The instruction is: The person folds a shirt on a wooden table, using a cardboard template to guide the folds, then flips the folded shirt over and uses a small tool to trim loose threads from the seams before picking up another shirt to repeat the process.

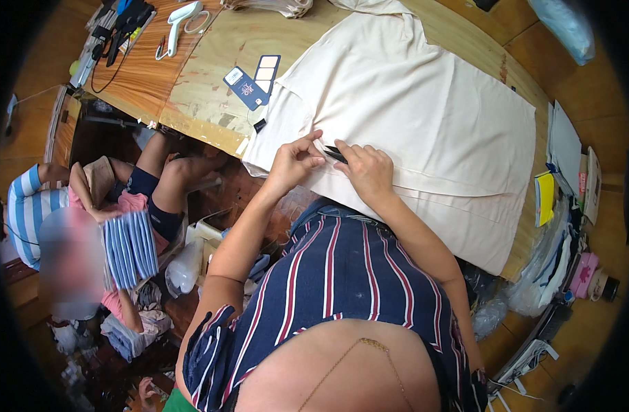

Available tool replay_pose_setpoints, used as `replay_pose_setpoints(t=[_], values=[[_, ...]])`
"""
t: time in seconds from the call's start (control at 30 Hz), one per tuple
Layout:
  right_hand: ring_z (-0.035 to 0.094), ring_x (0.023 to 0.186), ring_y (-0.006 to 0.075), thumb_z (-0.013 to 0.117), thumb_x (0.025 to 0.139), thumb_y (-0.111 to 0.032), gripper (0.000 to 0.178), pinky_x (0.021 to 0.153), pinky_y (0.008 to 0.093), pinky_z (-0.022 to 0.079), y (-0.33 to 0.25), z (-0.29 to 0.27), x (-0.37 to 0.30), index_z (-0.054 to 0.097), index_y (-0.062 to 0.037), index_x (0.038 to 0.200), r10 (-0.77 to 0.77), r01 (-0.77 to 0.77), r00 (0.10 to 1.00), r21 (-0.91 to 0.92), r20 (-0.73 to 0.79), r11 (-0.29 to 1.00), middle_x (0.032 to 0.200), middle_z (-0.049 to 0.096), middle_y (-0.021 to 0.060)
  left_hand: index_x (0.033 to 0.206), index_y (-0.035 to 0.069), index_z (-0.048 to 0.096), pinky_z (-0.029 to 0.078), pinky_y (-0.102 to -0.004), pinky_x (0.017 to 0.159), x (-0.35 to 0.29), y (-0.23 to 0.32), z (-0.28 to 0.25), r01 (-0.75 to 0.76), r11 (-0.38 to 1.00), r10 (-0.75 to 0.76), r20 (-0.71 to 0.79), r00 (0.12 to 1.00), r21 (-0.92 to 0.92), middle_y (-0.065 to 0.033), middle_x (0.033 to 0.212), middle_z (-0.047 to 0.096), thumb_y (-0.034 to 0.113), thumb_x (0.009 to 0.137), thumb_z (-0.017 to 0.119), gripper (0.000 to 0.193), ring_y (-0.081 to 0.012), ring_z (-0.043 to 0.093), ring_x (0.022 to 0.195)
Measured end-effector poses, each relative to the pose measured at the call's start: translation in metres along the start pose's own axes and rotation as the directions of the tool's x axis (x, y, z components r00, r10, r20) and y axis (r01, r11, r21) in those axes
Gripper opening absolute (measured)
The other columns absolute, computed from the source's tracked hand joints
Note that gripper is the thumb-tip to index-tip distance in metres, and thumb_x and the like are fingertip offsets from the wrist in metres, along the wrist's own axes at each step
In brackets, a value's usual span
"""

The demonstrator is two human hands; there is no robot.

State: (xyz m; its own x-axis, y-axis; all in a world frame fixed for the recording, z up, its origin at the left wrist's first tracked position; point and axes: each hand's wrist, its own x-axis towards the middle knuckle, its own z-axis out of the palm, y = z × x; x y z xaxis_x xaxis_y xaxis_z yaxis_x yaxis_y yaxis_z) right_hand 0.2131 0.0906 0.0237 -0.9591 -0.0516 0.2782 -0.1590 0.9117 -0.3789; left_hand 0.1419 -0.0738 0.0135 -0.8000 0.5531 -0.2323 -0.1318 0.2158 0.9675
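Note:
A cream-coloured garment (424, 117) lies spread over the wooden table in front of me. My left hand (297, 162) pinches a bit of the cloth at the near left part of the garment, thumb and forefinger almost together. Close to its right, my right hand (368, 172) is closed around small black snips (335, 154); their tip points at the pinched cloth. The fingers hide most of the snips. Navy hang tags (248, 89) rest beside the garment's left edge, above a small black tab (260, 126).
At the table's (211, 89) far left are a white tagging gun (184, 20) and dark tools. To the left a seated person holds folded blue striped cloth (130, 248). Plastic bags (184, 264) lie on the floor. Papers and a yellow packet (544, 199) stand by the right edge.

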Motion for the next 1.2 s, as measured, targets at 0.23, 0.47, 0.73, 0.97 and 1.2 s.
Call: replay_pose_setpoints(t=[0.23,0.47,0.73,0.97,1.2], values=[[0.055,0.065,0.0165,0.066,0.062,-0.026,0.042,0.056,0.0303,0.043,0.004,-0.008,-0.004,0.057,-0.012,0.101,0.014,-0.013,0.996,-0.009,0.086,1.0,0.071,0.058,0.0002,0.07,-0.004,0.057,0.042,-0.0208,0.07,-0.003,0.002,0.002,0.029,0.998,-0.031,-0.031,0.999,-0.053,-0.0158,0.124,0.043,-0.006,0.068,0.062,0.005,-0.01,0.051,0.094],[0.055,0.062,0.0166,0.066,0.062,-0.026,0.042,0.053,0.0298,0.043,-0.003,0.001,0.0,0.057,-0.0123,0.101,0.041,-0.041,0.999,0.018,0.022,0.999,0.069,0.057,0.001,0.069,-0.001,0.06,0.039,-0.0279,0.083,-0.007,0.0,0.006,0.02,0.999,-0.022,-0.034,0.999,-0.033,-0.019,0.122,0.045,0.0,0.064,0.066,0.008,-0.0225,0.048,0.108],[0.056,0.058,0.0192,0.067,0.063,-0.025,0.038,0.051,0.0313,0.044,0.002,0.007,0.002,0.06,-0.0135,0.099,0.063,-0.057,0.997,0.106,-0.049,0.993,0.066,0.057,0.0027,0.07,-0.001,0.06,0.04,-0.0287,0.084,-0.002,-0.006,0.002,-0.173,0.979,0.178,-0.04,0.983,0.111,-0.017,0.122,0.045,0.003,0.063,0.066,0.011,-0.0232,0.05,0.105],[0.059,0.081,0.0185,0.065,0.071,-0.005,0.039,0.072,0.0282,0.047,0.064,-0.042,-0.017,0.053,0.0048,0.106,0.534,-0.391,0.83,0.516,-0.16,0.762,0.096,0.06,0.0135,0.072,-0.001,0.06,0.044,-0.0296,0.076,-0.115,0.011,-0.053,-0.023,0.993,0.023,0.001,1.0,0.118,-0.0092,0.095,0.062,0.01,0.071,0.063,0.011,-0.0186,0.057,0.087],[0.054,0.09,0.0235,0.058,0.075,-0.009,0.037,0.079,0.031,0.044,0.262,-0.064,-0.047,0.05,0.0017,0.11,0.556,-0.622,0.766,-0.15,-0.323,0.769,0.106,0.054,0.0149,0.087,0.011,0.064,0.04,-0.0503,0.075,-0.212,-0.087,-0.049,0.762,0.244,-0.447,-0.628,0.637,0.599,-0.0138,0.093,0.062,0.029,0.078,0.047,0.026,-0.0296,0.058,0.09]])
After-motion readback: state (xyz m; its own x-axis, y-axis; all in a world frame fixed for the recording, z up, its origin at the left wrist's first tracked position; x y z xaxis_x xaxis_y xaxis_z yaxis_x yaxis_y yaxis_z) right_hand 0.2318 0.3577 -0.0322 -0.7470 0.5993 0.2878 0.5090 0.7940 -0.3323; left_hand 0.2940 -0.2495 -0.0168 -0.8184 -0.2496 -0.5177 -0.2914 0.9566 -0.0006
